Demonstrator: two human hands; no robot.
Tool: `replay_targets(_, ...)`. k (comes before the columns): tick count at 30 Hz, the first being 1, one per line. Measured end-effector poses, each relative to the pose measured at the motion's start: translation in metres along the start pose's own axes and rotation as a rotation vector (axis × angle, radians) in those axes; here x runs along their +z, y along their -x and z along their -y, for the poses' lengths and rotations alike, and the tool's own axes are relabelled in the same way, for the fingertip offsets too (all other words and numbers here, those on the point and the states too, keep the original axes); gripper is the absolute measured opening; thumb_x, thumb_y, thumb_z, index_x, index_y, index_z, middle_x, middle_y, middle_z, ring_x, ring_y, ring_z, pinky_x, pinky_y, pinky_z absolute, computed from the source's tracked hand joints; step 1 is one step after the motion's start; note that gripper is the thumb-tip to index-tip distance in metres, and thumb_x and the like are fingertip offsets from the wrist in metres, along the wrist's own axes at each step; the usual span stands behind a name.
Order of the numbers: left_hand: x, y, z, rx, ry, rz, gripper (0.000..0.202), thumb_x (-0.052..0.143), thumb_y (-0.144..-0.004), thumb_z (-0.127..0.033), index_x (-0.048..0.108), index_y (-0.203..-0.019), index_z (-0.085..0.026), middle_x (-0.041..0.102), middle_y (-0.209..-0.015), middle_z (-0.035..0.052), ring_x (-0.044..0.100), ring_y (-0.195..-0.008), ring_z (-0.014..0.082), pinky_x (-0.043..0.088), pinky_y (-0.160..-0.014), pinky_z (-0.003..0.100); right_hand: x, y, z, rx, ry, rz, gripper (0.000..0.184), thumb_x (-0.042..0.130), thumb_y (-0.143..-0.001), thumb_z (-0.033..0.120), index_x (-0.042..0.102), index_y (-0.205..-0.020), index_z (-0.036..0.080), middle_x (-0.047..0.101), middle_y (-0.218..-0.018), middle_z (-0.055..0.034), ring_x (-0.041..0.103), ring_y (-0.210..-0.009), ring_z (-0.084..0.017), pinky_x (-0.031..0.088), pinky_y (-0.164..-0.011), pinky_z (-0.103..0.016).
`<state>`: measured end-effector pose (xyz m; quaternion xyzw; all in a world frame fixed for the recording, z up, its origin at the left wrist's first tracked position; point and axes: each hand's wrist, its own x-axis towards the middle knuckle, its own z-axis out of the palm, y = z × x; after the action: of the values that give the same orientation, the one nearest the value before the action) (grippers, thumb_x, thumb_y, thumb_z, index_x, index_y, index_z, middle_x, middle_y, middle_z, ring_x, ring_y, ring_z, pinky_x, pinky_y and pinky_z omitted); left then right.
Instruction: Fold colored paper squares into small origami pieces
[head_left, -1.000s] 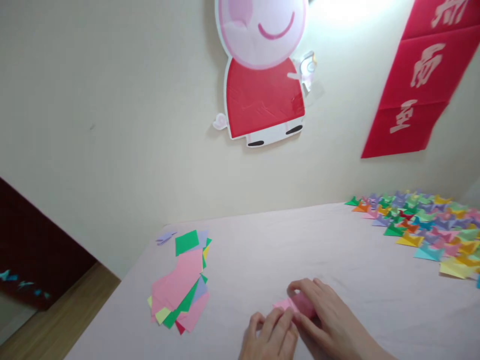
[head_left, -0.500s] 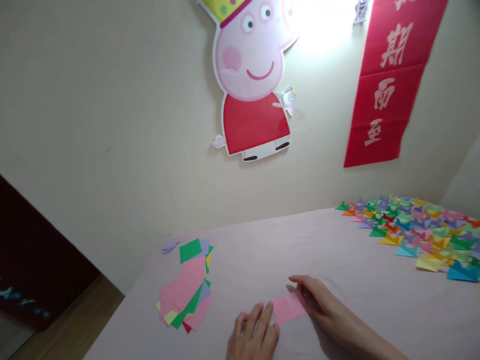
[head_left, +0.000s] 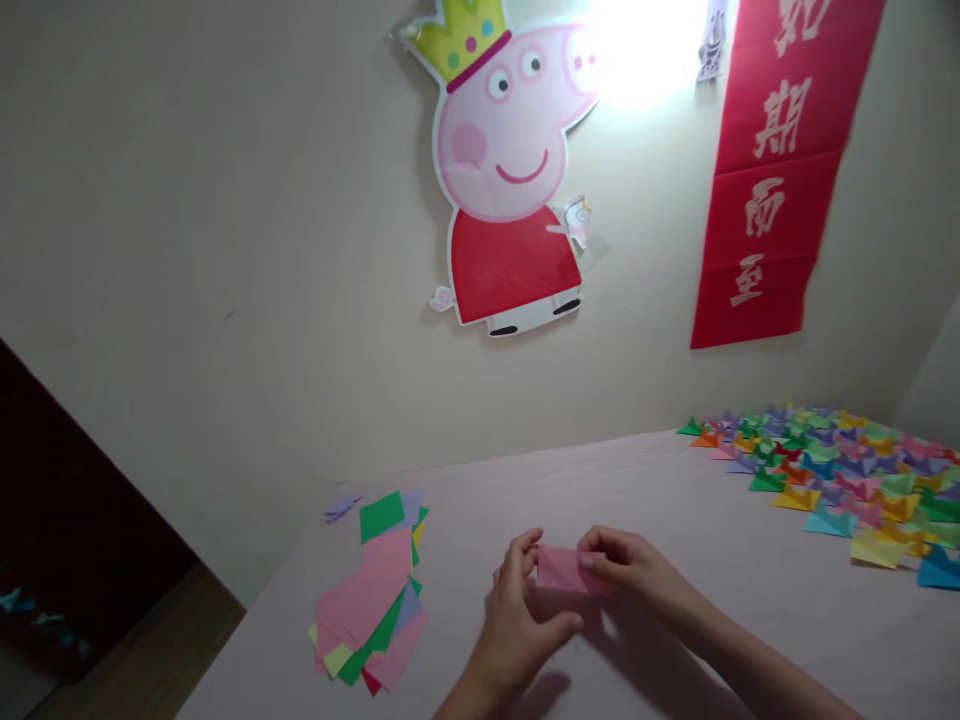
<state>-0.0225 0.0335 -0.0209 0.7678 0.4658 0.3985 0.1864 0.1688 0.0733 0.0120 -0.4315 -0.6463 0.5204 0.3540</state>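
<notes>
A small pink sheet of paper is held a little above the table, with its shadow below. My right hand pinches its right end between thumb and fingers. At the paper's left edge is my left hand, its thumb spread well away from the fingers. Those fingertips are next to the edge; whether they touch it I cannot tell.
Loose colored paper sheets lie in an overlapping pile on the left of the pale table. Rows of small folded paper figures cover the far right. Behind stands a wall with a pig cutout and a red banner.
The pink paper has come up off the table, and my right hand now pinches it. My left hand has moved up and turned from lying flat to thumb spread. The view has tilted slightly upward.
</notes>
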Motion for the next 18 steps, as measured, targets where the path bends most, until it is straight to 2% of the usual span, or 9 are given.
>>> replay_targets(3, 0.000, -0.016, 0.004, -0.327, 0.645, -0.061, 0.057, 0.074, -0.075, -0.047, 0.050, -0.118, -0.019, 0.066, -0.089, 0.0039, 0.064, -0.075, 0.0175, 0.049, -0.064, 0.026, -0.001, -0.011, -0.005, 0.001, -0.247, -0.078, 0.040, 0.068, -0.073, 0.057, 0.057, -0.074, 0.018, 0.052, -0.061, 0.0044, 0.046, -0.056, -0.012, 0.035, -0.056, -0.025)
replay_targets(5, 0.001, -0.020, 0.008, -0.449, 0.853, -0.108, 0.058, 0.079, -0.070, -0.051, 0.053, -0.108, -0.017, 0.063, -0.078, 0.0005, 0.062, -0.070, 0.0156, 0.047, -0.065, 0.024, 0.002, -0.013, -0.012, -0.023, -0.323, -0.125, 0.042, 0.072, -0.071, 0.058, 0.059, -0.073, 0.018, 0.053, -0.062, 0.0034, 0.047, -0.057, -0.012, 0.036, -0.055, -0.025)
replay_targets(7, 0.000, -0.021, 0.010, -0.505, 0.919, -0.155, 0.058, 0.080, -0.070, -0.051, 0.053, -0.108, -0.017, 0.064, -0.081, 0.0010, 0.062, -0.073, 0.0147, 0.045, -0.068, 0.023, 0.006, -0.014, -0.020, -0.061, -0.358, -0.173, 0.041, 0.076, -0.070, 0.056, 0.060, -0.075, 0.019, 0.056, -0.065, 0.0024, 0.049, -0.059, -0.013, 0.039, -0.056, -0.025)
replay_targets(10, -0.002, -0.021, 0.009, -0.557, 0.974, -0.208, 0.056, 0.080, -0.072, -0.048, 0.052, -0.110, -0.018, 0.067, -0.093, 0.0046, 0.063, -0.080, 0.0157, 0.046, -0.072, 0.023, 0.009, -0.013, -0.030, -0.102, -0.398, -0.171, 0.043, 0.079, -0.071, 0.050, 0.061, -0.099, 0.022, 0.062, -0.072, 0.0017, 0.054, -0.064, -0.015, 0.043, -0.060, -0.027)
replay_targets(12, -0.003, -0.021, 0.007, -0.560, 0.971, -0.219, 0.055, 0.079, -0.074, -0.048, 0.051, -0.112, -0.019, 0.066, -0.093, 0.0045, 0.062, -0.082, 0.0163, 0.046, -0.073, 0.024, 0.009, -0.012, -0.034, -0.123, -0.366, -0.127, 0.047, 0.076, -0.076, 0.046, 0.059, -0.113, 0.024, 0.065, -0.080, -0.0005, 0.058, -0.071, -0.017, 0.046, -0.065, -0.029)
replay_targets(15, -0.003, -0.021, 0.005, -0.558, 0.939, -0.222, 0.055, 0.078, -0.076, -0.048, 0.051, -0.113, -0.018, 0.065, -0.091, 0.0038, 0.060, -0.078, 0.0151, 0.046, -0.071, 0.024, 0.009, -0.009, -0.035, -0.161, -0.190, -0.080, 0.036, 0.069, -0.082, 0.041, 0.066, -0.113, 0.023, 0.068, -0.095, -0.0052, 0.060, -0.083, -0.020, 0.047, -0.074, -0.032)
replay_targets(18, -0.001, -0.019, 0.005, -0.562, 0.910, -0.223, 0.056, 0.076, -0.077, -0.050, 0.050, -0.115, -0.018, 0.065, -0.095, 0.0050, 0.059, -0.079, 0.0155, 0.045, -0.069, 0.024, 0.010, -0.006, -0.033, -0.194, -0.006, -0.066, 0.026, 0.064, -0.085, 0.035, 0.072, -0.106, 0.023, 0.069, -0.094, -0.0051, 0.060, -0.082, -0.020, 0.046, -0.075, -0.032)
